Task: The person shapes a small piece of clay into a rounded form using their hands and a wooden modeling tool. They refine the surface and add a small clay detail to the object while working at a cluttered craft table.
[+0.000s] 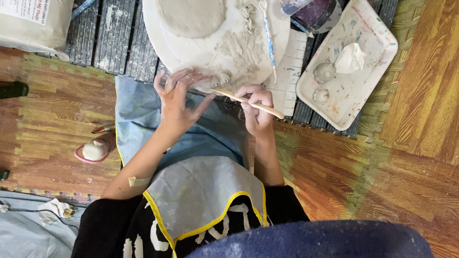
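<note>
Seen from above, over a lap covered by a grey apron with yellow edging. Left hand laid on the near rim of a large round clay slab, fingers spread and loosely curved, pressing the clay edge rather than gripping anything. Right hand just beside it, fingers closed around a slim wooden modelling tool (pale, flat, tapered), held slantwise with the tip touching the slab's rim between the two hands. Slab itself resting on a dark slatted worktop, overhanging its near side toward the lap; a smoother raised disc of clay sitting on top of the slab at the far edge of view. A thin blue-and-white brush lying across the slab's right part, clay-smeared. To the right, well apart from the hands, a white rectangular tray speckled with paint, carrying a crumpled white lump and two small round clay pieces. A pale gridded sheet between slab and tray. At upper left, a bulky white bag on the worktop's corner. On the wood-patterned floor mat at left, a pink shallow dish holding a whitish lump (kind unclear). A plaster strip on the left forearm.
</note>
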